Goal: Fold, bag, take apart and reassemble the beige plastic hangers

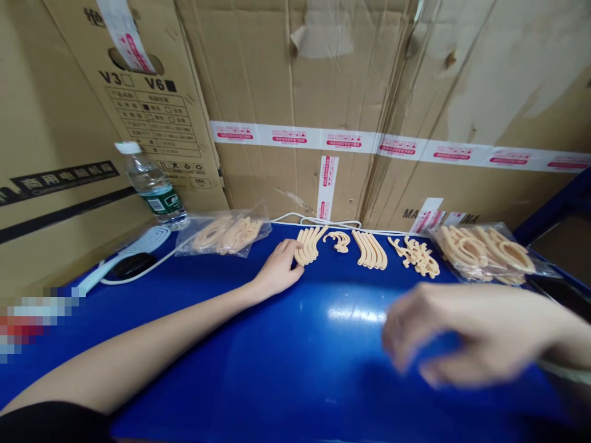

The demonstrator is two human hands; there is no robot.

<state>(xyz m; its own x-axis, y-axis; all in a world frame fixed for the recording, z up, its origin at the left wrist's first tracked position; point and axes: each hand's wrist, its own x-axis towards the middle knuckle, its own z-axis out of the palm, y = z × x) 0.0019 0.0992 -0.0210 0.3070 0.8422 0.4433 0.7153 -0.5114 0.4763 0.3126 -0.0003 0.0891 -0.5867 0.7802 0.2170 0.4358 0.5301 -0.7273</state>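
Observation:
My left hand [279, 269] reaches across the blue table [286, 357], fingertips curled against a row of beige curved plastic strips [309, 244]. To the right lie a small curled group of pieces [340, 240], another row of curved strips [369, 250] and a loose heap of small pieces [418, 255]. My right hand [457, 332] hovers low over the table at the front right, smeared by motion, fingers pointing left; nothing shows in it.
A clear bag of beige parts [226, 234] lies back left, another bag [484, 252] back right. A water bottle [152, 184], a white power strip [133, 249] and a black object [133, 264] sit at the left. Cardboard boxes [323, 92] wall the back.

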